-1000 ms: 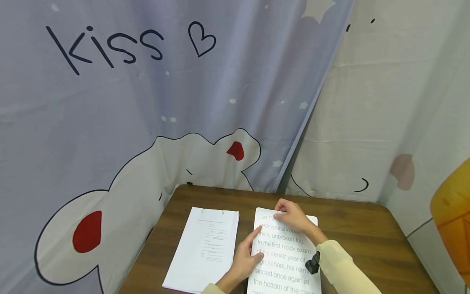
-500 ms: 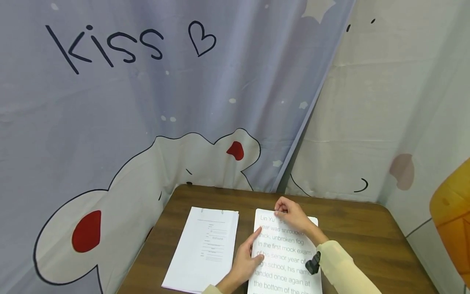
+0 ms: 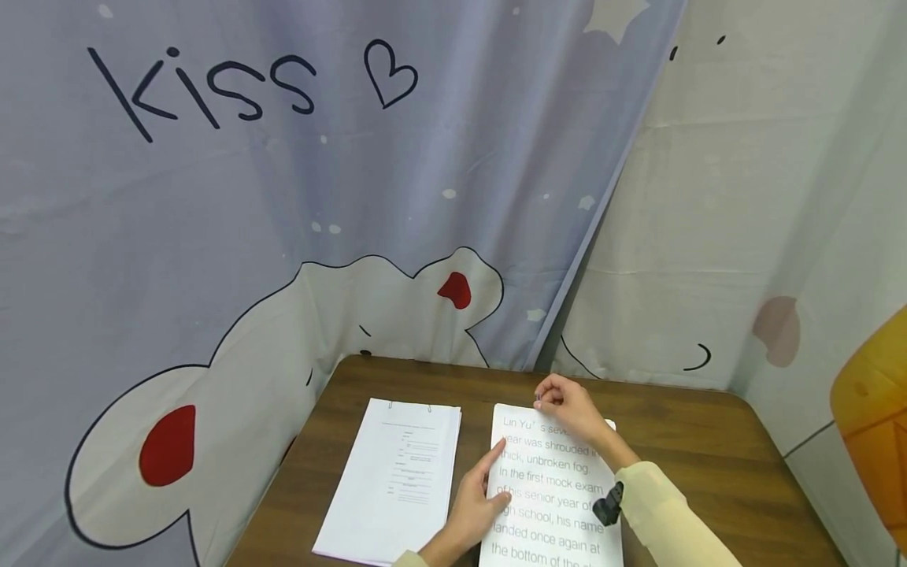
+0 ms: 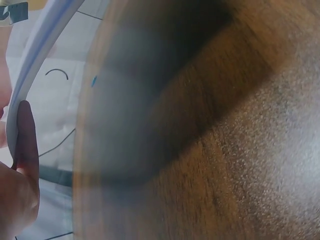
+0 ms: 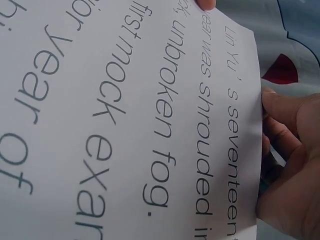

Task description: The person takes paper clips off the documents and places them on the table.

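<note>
Sheets point(image 3: 546, 512) sit in grip of left hand point(image 3: 471, 504); right hand point(image 3: 572, 409), now higher, pinches small item point(image 3: 538, 398), exposing more print point(image 3: 520, 424).

- Left hand point(image 3: 471, 504) is gripping, its index finger point(image 3: 490, 459) pointing forward and thumb point(image 3: 499, 501) pointing inward.
- Right hand point(image 3: 572, 409) is pinching with bent fingers point(image 3: 554, 386).
- Sleeved right forearm point(image 3: 669, 508) is slanting inward.

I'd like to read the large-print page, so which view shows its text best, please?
The right wrist view: there the large-print page appears largest and sharp. The head view shows more lines, but smaller, with some words covered; the left wrist view shows it edge-on, without legible text.
</note>
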